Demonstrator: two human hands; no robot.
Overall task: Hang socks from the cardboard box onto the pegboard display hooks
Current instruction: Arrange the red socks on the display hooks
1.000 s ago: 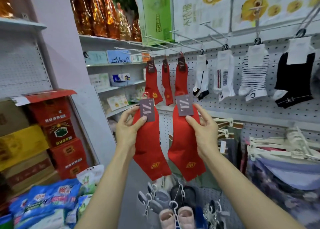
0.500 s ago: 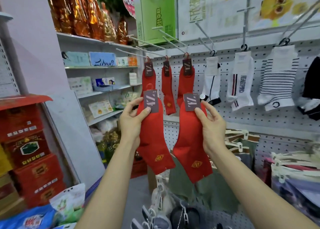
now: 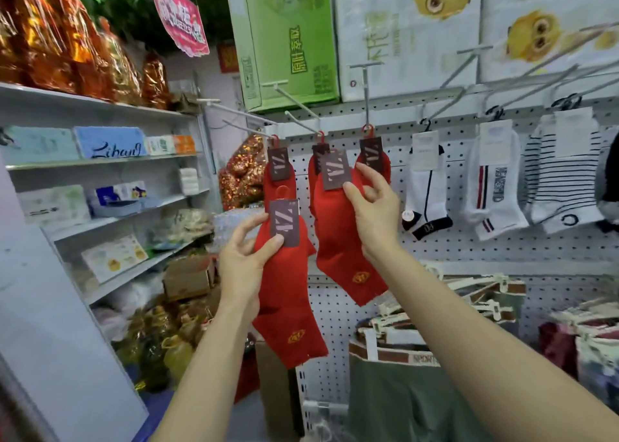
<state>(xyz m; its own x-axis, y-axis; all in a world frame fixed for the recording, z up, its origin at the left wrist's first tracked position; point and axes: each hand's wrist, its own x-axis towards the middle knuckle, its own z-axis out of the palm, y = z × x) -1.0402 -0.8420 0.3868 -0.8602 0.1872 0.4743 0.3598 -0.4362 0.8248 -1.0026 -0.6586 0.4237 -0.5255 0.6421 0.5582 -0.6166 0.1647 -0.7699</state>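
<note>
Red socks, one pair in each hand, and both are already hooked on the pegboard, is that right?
Not quite. The head view shows the left hand and right hand each pinching a red sock pair by its card, but neither is hooked yet; three other red pairs already hang there.

Left hand [image 3: 246, 260] grip: red sock [image 3: 288, 301], matt knit cloth, small gold stitched emblem low down; dark matt card tag [image 3: 284, 222] under the thumb, thin red plastic loop above it. Right hand [image 3: 375, 217] grip: second red sock [image 3: 341, 240], same knit, same card tag [image 3: 335, 170]. Behind both grips: pegboard [image 3: 485, 247], white painted metal, smooth, perforated. Above: hooks [image 3: 366, 96], pale coated wire. Right of the grips: white socks [image 3: 492, 200], soft cloth, paper labels. Upper left: glossy crinkled foil wraps [image 3: 67, 49].
</note>
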